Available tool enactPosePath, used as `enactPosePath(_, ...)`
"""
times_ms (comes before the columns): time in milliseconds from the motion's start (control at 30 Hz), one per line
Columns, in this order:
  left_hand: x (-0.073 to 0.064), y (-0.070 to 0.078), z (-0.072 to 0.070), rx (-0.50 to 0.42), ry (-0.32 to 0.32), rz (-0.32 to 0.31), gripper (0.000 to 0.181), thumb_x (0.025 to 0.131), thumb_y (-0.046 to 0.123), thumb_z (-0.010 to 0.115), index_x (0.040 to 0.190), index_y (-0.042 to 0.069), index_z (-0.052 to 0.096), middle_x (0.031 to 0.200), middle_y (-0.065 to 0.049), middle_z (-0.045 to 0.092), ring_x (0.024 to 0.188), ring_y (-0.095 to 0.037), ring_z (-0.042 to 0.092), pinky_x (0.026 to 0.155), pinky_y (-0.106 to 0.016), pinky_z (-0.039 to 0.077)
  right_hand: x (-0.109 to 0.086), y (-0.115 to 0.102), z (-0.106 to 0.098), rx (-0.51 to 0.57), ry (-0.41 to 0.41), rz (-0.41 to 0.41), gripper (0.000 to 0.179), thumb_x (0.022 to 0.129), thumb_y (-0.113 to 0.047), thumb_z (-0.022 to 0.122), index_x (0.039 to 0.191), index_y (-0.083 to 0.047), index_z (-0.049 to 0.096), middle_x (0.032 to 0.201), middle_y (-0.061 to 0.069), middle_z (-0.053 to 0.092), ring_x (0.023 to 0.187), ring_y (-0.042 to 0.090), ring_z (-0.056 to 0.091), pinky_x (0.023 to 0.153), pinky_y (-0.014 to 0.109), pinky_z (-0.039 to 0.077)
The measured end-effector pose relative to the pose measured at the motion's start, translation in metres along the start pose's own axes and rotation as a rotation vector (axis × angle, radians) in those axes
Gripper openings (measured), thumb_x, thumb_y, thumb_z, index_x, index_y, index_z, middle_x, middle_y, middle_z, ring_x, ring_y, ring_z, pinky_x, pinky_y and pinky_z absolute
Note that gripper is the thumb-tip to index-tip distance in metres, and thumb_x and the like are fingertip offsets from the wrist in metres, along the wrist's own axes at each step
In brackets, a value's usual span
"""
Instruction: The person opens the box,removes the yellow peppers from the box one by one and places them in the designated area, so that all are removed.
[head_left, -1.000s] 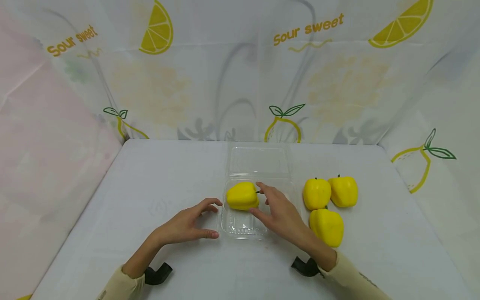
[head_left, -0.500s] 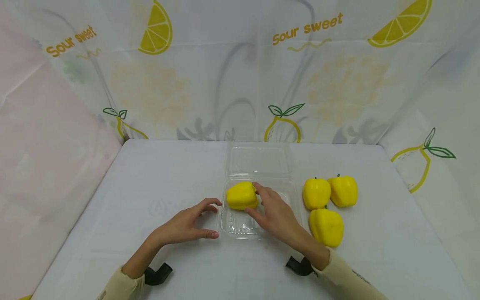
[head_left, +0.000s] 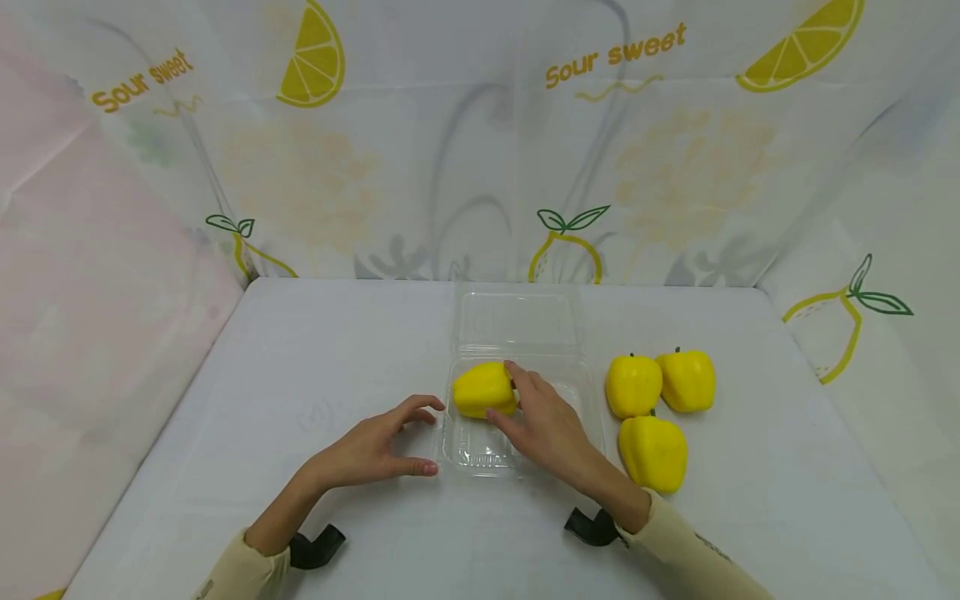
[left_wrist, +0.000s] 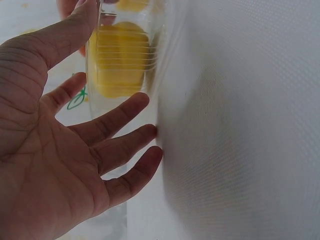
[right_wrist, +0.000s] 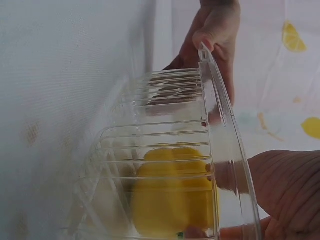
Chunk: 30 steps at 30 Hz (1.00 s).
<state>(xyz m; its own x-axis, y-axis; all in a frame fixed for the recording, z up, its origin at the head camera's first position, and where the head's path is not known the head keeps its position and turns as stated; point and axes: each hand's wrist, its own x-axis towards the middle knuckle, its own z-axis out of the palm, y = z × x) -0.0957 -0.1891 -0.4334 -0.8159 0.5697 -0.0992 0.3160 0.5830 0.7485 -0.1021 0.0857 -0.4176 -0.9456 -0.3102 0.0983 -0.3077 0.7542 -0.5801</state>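
Note:
A yellow bell pepper (head_left: 483,390) lies on its side in the left part of a clear plastic clamshell box (head_left: 480,458), its stem end facing right. My right hand (head_left: 551,425) reaches into the box, with thumb and forefinger spread at the pepper's stem end. In the right wrist view the right thumb (right_wrist: 235,177) shows at the pepper through the ribbed wall. To the left of the box, my left hand (head_left: 367,450) rests with fingers apart, tips close to the wall. The left wrist view shows that palm (left_wrist: 65,170) holding nothing.
Three more yellow peppers stand grouped right of the box, one pepper (head_left: 652,454) close to the right forearm. The box lid (head_left: 517,321) lies folded back on the white table (head_left: 337,333). Black wrist pieces sit by both cuffs; a lemon-print cloth (head_left: 450,167) hangs behind.
My right hand has moved slightly left, bringing its thumb and forefinger up to the pepper's stem end. The left hand and the other peppers stay put.

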Motion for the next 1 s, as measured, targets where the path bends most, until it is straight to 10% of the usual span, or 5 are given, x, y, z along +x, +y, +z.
enactPosePath(1000, 0.0002, -0.0019, -0.0006, 0.000, -0.003, 0.015, 0.073, 0.079, 0.050, 0.079, 0.138, 0.039, 0.038, 0.127, 0.006, 0.060, 0.122, -0.023, 0.053, 0.098, -0.053, 0.042, 0.0088, -0.0052, 0.0010, -0.021, -0.031, 0.041, 0.074, 0.088, -0.043, 0.074, 0.144, -0.004, 0.045, 0.107, 0.008, 0.057, 0.080, 0.017, 0.052, 0.069, 0.032, 0.045)
